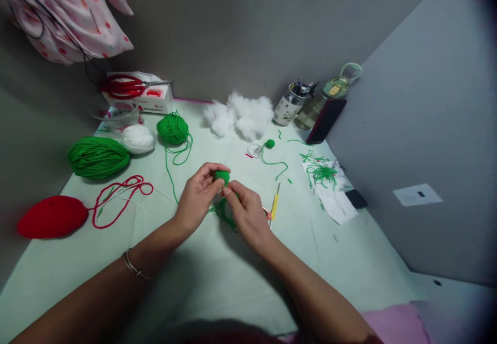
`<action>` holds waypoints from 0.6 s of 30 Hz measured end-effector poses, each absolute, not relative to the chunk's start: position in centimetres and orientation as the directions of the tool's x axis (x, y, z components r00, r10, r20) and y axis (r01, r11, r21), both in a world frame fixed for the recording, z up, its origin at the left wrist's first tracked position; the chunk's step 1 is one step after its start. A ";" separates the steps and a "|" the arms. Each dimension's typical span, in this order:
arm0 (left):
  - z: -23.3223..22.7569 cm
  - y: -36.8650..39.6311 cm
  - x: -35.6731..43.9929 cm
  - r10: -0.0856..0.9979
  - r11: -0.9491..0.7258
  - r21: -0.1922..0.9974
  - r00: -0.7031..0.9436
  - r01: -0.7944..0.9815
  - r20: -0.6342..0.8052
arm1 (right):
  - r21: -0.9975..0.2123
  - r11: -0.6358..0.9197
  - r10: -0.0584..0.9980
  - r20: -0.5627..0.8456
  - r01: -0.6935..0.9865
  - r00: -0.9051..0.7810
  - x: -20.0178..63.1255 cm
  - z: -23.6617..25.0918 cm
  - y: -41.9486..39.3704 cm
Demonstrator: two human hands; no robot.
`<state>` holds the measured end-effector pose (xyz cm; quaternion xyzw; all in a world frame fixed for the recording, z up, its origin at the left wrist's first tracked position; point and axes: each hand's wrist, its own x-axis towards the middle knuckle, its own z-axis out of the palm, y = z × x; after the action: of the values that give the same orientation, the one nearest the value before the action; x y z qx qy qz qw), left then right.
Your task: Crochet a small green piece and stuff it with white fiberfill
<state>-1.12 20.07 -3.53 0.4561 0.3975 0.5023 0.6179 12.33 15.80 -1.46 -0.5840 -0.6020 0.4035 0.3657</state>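
Note:
Over the middle of the table, my left hand [200,194] pinches a small green crocheted piece [222,177] between thumb and fingers. My right hand [246,209] is closed at the lower edge of that piece, its thumb and forefinger pressed together. What sits in the right fingertips is too small to make out, though a thin pale glint shows there. Loose green yarn [227,214] lies beneath the hands, partly hidden by the right one. A yellow-handled crochet hook [275,205] rests just right of my right hand, beside a partly covered orange-handled tool [267,213].
Red yarn [53,217], green skein [99,156], white yarn [138,139] and a green ball [173,128] stand left. White stuffing [250,114], a pen cup [288,107], a bottle [318,105] and a phone [326,121] line the back. Green scraps [323,174] lie right.

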 end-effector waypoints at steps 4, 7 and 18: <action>-4.4 20.5 -1.3 0.979 0.128 0.950 0.188 -0.284 -0.076 | -0.870 0.043 0.999 0.024 0.491 -0.044 11.3 -2.3 15.4; -4.7 20.8 -1.5 0.976 0.156 0.943 0.195 -0.292 -0.101 | -0.938 0.019 0.998 -0.006 0.347 -0.070 11.6 -2.6 15.7; -2.9 20.7 -2.0 0.985 0.021 0.972 0.173 -0.235 0.021 | -0.912 0.092 0.994 0.111 0.400 0.024 15.6 -0.8 17.4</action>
<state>-1.98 20.71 -2.91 0.4789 0.3913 0.5102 0.5977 15.60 17.40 -0.85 -0.5760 -0.6050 0.3493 0.4245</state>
